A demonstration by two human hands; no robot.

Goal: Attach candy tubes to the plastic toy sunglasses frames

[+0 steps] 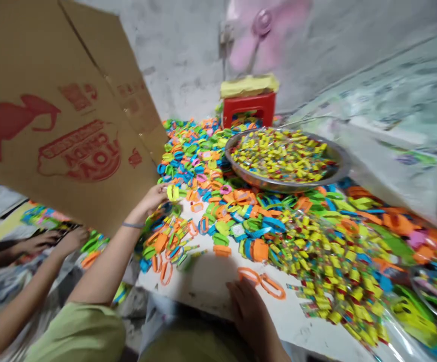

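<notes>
My left hand [152, 199] reaches over the left part of the white table [214, 281]. Its fingers are pinched at a yellow toy watch [173, 193] with a plastic band, above a heap of similar toy watches [222, 211] in orange, green and blue. Lower down, my right hand [249, 307] lies on the tabletop near the front edge, blurred, its fingers stretched out. Just past its fingertips are two orange toy watches [271, 285]. To its right spreads a pile of small yellow-capped candy tubes [327, 261].
A metal basin [237, 170] full of yellow-capped tubes stands on the heap. Behind it are a red stool [249, 104] and a pink fan [263, 25]. A large cardboard box [101, 100] rises at left, beside another person's hands [71, 241]. Plastic sheeting [399, 136] lies right.
</notes>
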